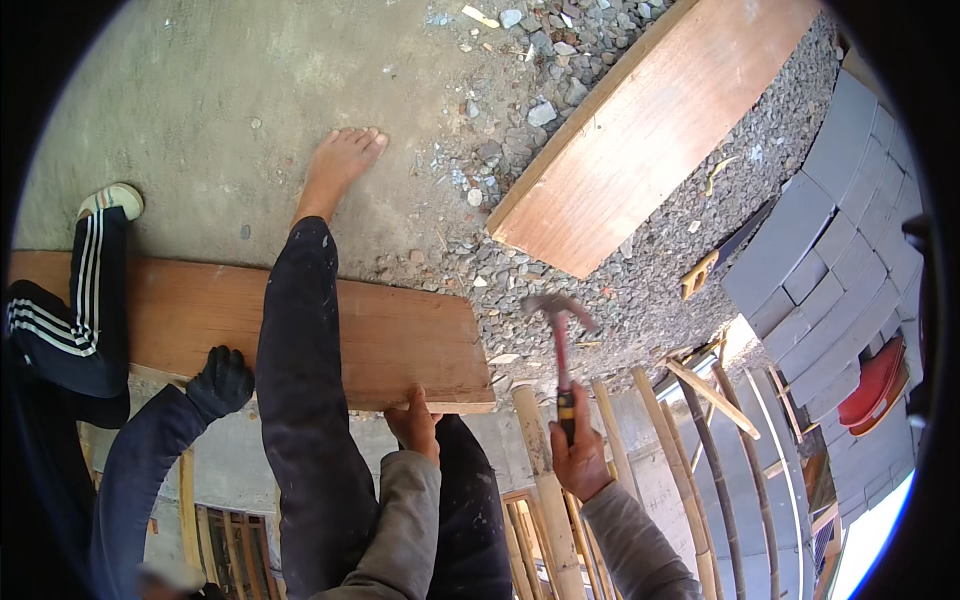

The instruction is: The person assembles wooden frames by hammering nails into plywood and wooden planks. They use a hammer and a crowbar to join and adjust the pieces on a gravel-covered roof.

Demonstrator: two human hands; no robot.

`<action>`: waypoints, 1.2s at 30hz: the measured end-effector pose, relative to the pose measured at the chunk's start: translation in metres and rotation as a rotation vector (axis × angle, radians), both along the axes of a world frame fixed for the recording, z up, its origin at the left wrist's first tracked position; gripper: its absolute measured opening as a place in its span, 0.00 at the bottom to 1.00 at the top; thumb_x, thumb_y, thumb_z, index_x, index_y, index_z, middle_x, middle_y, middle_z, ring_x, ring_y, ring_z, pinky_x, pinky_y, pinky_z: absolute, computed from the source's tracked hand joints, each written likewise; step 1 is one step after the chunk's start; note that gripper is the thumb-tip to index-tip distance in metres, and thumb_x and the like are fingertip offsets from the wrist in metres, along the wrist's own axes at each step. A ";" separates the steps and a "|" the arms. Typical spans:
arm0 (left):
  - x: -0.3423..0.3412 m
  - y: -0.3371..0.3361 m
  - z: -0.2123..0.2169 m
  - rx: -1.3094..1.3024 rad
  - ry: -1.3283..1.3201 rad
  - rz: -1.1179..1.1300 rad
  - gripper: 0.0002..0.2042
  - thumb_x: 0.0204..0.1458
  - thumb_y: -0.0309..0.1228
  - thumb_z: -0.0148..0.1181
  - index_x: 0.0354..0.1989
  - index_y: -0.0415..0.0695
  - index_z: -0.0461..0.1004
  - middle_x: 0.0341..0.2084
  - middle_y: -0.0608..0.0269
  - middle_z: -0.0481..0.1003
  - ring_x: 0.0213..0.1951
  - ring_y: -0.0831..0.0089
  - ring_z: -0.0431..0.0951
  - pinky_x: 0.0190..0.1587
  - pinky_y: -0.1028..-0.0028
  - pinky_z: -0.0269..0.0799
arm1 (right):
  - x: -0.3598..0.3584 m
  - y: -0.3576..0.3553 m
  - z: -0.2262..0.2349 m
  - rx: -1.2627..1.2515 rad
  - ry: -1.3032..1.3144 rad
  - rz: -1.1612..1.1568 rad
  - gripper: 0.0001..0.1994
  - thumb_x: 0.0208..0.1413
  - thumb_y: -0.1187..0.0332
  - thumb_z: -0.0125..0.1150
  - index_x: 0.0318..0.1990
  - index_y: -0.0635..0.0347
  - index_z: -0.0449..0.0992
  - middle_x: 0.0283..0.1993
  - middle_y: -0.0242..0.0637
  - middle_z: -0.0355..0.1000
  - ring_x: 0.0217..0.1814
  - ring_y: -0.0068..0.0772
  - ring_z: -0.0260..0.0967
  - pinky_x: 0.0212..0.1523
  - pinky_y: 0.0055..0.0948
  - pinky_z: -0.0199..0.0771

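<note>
My right hand (580, 460) grips a claw hammer (562, 365) by its black and yellow handle end. The hammer is raised off to the right of a brown wooden plank (410, 335), and its head is smeared by motion. My left hand (413, 425) is closed on the plank's near edge by its right end; whether it also pinches something small I cannot tell. My leg in dark trousers crosses over the plank, with the bare foot (345, 160) on the ground. Farther left, another person's black-gloved hand (222, 382) rests at the same edge.
A second wide plank (650, 140) lies on gravel at upper right. A handsaw (700, 272) with a wooden handle is beside grey blocks (800, 270). Several bamboo poles (680, 440) stand near my right arm. A red object (875, 385) sits among the blocks.
</note>
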State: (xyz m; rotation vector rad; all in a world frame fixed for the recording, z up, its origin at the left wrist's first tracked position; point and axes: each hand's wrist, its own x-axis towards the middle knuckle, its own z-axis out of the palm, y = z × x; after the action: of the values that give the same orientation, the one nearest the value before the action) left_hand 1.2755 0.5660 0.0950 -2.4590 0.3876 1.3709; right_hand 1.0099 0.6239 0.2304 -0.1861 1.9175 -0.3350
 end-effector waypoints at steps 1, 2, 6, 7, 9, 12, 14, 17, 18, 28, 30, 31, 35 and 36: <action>-0.002 0.002 0.001 0.029 -0.015 0.010 0.32 0.57 0.27 0.60 0.66 0.36 0.49 0.54 0.43 0.69 0.48 0.53 0.79 0.38 0.55 0.86 | 0.000 0.002 0.001 0.375 -0.672 0.248 0.37 0.61 0.70 0.55 0.74 0.54 0.42 0.42 0.61 0.76 0.44 0.67 0.75 0.42 0.49 0.75; -0.001 0.002 0.007 0.012 0.034 0.006 0.32 0.57 0.27 0.60 0.65 0.36 0.49 0.54 0.43 0.68 0.48 0.53 0.79 0.38 0.55 0.86 | 0.000 0.002 0.002 0.401 -0.697 0.115 0.37 0.61 0.67 0.56 0.74 0.51 0.44 0.41 0.63 0.76 0.44 0.69 0.73 0.45 0.53 0.74; -0.005 0.002 0.014 -0.034 0.017 0.024 0.30 0.57 0.27 0.60 0.64 0.37 0.51 0.55 0.45 0.68 0.48 0.54 0.78 0.39 0.53 0.85 | -0.006 -0.002 -0.001 0.065 -0.036 -0.052 0.35 0.62 0.76 0.53 0.74 0.57 0.45 0.32 0.52 0.76 0.30 0.49 0.77 0.32 0.37 0.75; -0.006 0.001 0.012 -0.036 0.040 0.035 0.30 0.57 0.27 0.60 0.64 0.37 0.52 0.54 0.45 0.68 0.48 0.54 0.78 0.39 0.53 0.85 | -0.008 -0.004 -0.002 0.035 0.034 -0.192 0.34 0.63 0.77 0.52 0.74 0.58 0.45 0.29 0.46 0.73 0.26 0.38 0.73 0.28 0.31 0.72; -0.007 -0.002 0.012 -0.058 0.091 0.039 0.29 0.57 0.27 0.61 0.63 0.38 0.54 0.54 0.46 0.68 0.49 0.55 0.78 0.39 0.53 0.85 | -0.006 -0.007 -0.004 -0.082 0.284 -0.590 0.33 0.64 0.79 0.49 0.74 0.58 0.45 0.23 0.31 0.65 0.22 0.14 0.63 0.20 0.22 0.65; -0.009 -0.004 0.009 -0.028 0.051 0.069 0.29 0.56 0.27 0.60 0.63 0.38 0.54 0.53 0.46 0.69 0.48 0.55 0.78 0.39 0.54 0.85 | 0.003 0.007 0.001 -0.086 -0.029 0.085 0.33 0.62 0.76 0.53 0.73 0.57 0.48 0.28 0.46 0.73 0.24 0.42 0.73 0.26 0.33 0.72; -0.010 -0.005 0.007 -0.024 -0.001 0.077 0.28 0.56 0.26 0.60 0.62 0.36 0.55 0.52 0.45 0.70 0.48 0.53 0.78 0.40 0.52 0.85 | 0.003 0.009 0.005 0.044 -0.244 0.109 0.33 0.61 0.76 0.54 0.73 0.57 0.49 0.30 0.50 0.74 0.27 0.51 0.74 0.28 0.35 0.73; -0.012 -0.001 0.006 -0.086 0.034 0.080 0.27 0.55 0.26 0.61 0.61 0.34 0.56 0.52 0.44 0.70 0.46 0.53 0.80 0.40 0.53 0.85 | -0.006 0.004 0.000 0.035 -0.162 0.020 0.33 0.62 0.76 0.54 0.73 0.58 0.49 0.29 0.49 0.73 0.26 0.48 0.74 0.27 0.34 0.72; -0.011 -0.002 0.008 -0.093 0.023 0.087 0.28 0.54 0.26 0.62 0.61 0.34 0.56 0.52 0.44 0.70 0.44 0.54 0.80 0.38 0.54 0.86 | -0.007 0.002 0.000 0.055 -0.006 -0.060 0.33 0.62 0.76 0.53 0.73 0.59 0.48 0.28 0.47 0.73 0.25 0.44 0.73 0.27 0.34 0.71; -0.012 -0.005 0.016 -0.070 0.113 0.028 0.28 0.55 0.27 0.62 0.61 0.35 0.55 0.53 0.45 0.70 0.48 0.55 0.79 0.42 0.54 0.85 | 0.002 0.008 0.006 0.220 -0.231 -0.024 0.32 0.60 0.72 0.58 0.71 0.59 0.54 0.34 0.60 0.76 0.37 0.63 0.76 0.36 0.46 0.75; -0.014 -0.007 0.015 -0.035 0.048 0.015 0.27 0.56 0.27 0.62 0.60 0.35 0.56 0.53 0.45 0.70 0.48 0.56 0.79 0.44 0.54 0.84 | 0.002 0.009 0.004 0.098 0.049 -0.232 0.33 0.62 0.77 0.55 0.73 0.61 0.48 0.28 0.49 0.70 0.22 0.38 0.70 0.25 0.34 0.70; -0.015 -0.008 0.019 -0.095 0.121 0.005 0.26 0.56 0.28 0.63 0.59 0.34 0.58 0.52 0.45 0.71 0.48 0.56 0.79 0.44 0.53 0.84 | 0.003 0.009 0.003 0.021 0.096 -0.403 0.35 0.62 0.77 0.54 0.74 0.61 0.44 0.28 0.47 0.70 0.21 0.34 0.69 0.25 0.34 0.70; -0.017 -0.008 0.019 -0.095 0.048 0.026 0.28 0.54 0.28 0.64 0.60 0.33 0.57 0.51 0.46 0.71 0.46 0.56 0.79 0.43 0.53 0.84 | 0.009 0.013 0.008 0.130 -0.213 -0.041 0.39 0.61 0.74 0.54 0.74 0.56 0.38 0.32 0.53 0.74 0.27 0.52 0.74 0.29 0.42 0.73; -0.017 -0.007 0.017 -0.060 -0.003 0.004 0.28 0.54 0.28 0.64 0.60 0.33 0.57 0.51 0.46 0.71 0.47 0.56 0.79 0.43 0.53 0.84 | 0.009 0.015 0.010 0.277 -0.616 0.202 0.38 0.61 0.73 0.55 0.74 0.55 0.41 0.34 0.57 0.75 0.30 0.60 0.75 0.32 0.46 0.74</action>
State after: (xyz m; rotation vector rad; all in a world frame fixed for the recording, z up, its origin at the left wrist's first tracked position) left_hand 1.2580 0.5592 0.1123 -2.5111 0.4295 1.3770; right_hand 1.0187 0.6392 0.2401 -0.0772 1.3024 0.0185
